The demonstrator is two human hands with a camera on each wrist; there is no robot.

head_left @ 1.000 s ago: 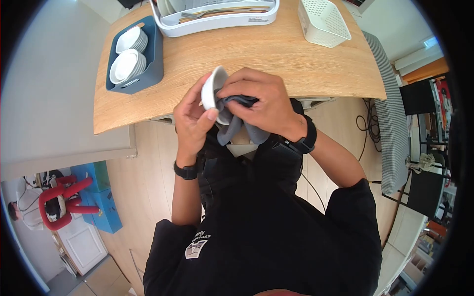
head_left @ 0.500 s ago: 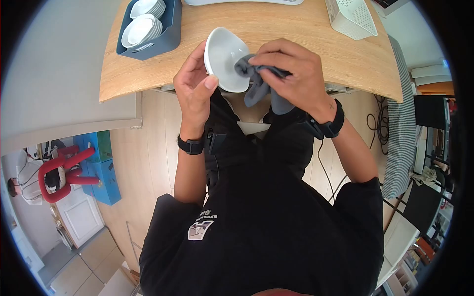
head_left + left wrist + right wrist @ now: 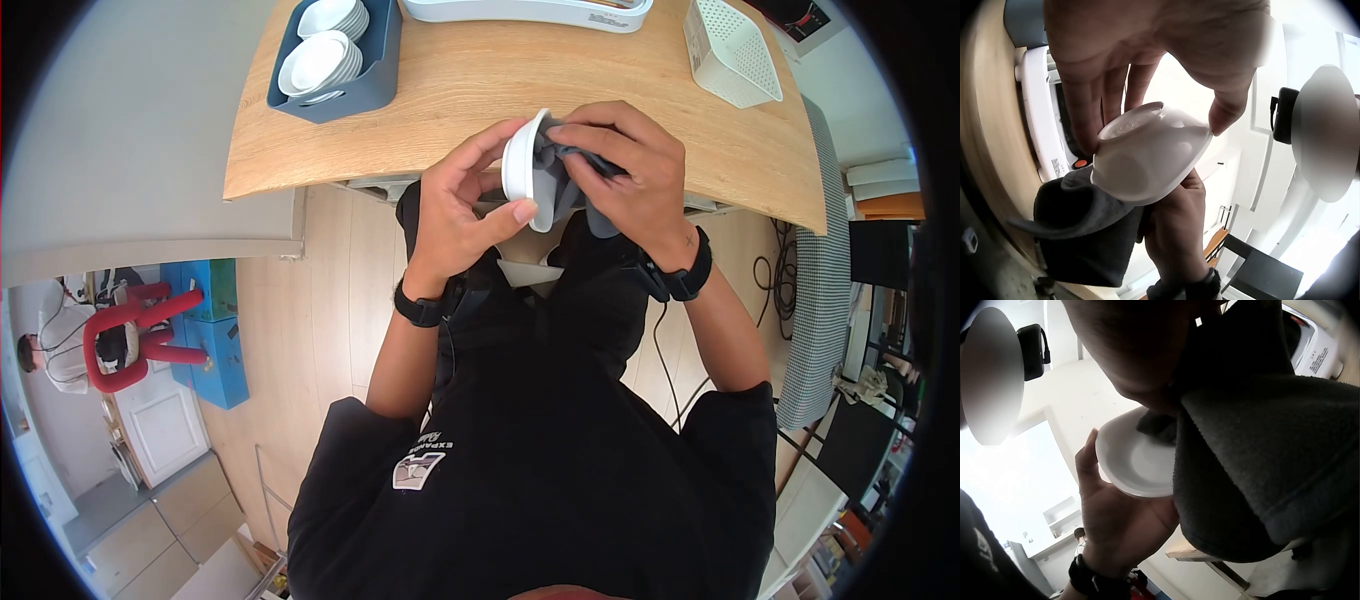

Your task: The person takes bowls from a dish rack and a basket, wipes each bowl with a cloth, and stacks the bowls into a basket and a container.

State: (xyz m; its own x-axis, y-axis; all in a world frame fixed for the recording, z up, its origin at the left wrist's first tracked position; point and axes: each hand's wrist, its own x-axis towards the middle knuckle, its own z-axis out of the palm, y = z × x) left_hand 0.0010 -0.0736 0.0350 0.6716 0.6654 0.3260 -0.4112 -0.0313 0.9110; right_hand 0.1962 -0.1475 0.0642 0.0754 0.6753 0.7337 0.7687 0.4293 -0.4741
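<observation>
A white bowl (image 3: 519,164) is tipped on its side above the front edge of the table, its hollow facing right. My left hand (image 3: 458,212) grips it by the rim, thumb at the near side and fingers at the far side. In the left wrist view the bowl's underside (image 3: 1147,156) and foot ring show. My right hand (image 3: 640,180) pinches a dark grey cloth (image 3: 602,222), bunched against the inside of the bowl. The right wrist view shows part of the cloth (image 3: 1247,469) hanging down, and a bunched bit touching the bowl's inner wall (image 3: 1141,456).
On the table (image 3: 480,90), a blue-grey bin (image 3: 345,105) holds stacked white dishes (image 3: 318,62) at the far left. A white dish rack (image 3: 530,12) stands at the back, and a white perforated basket (image 3: 735,60) at the far right. A person sits in the background at left.
The bowl turned to show its hollow toward the head camera, then tipped back on edge. Both hands shifted right in the head view, and the cloth moved back deeper into the bowl.
</observation>
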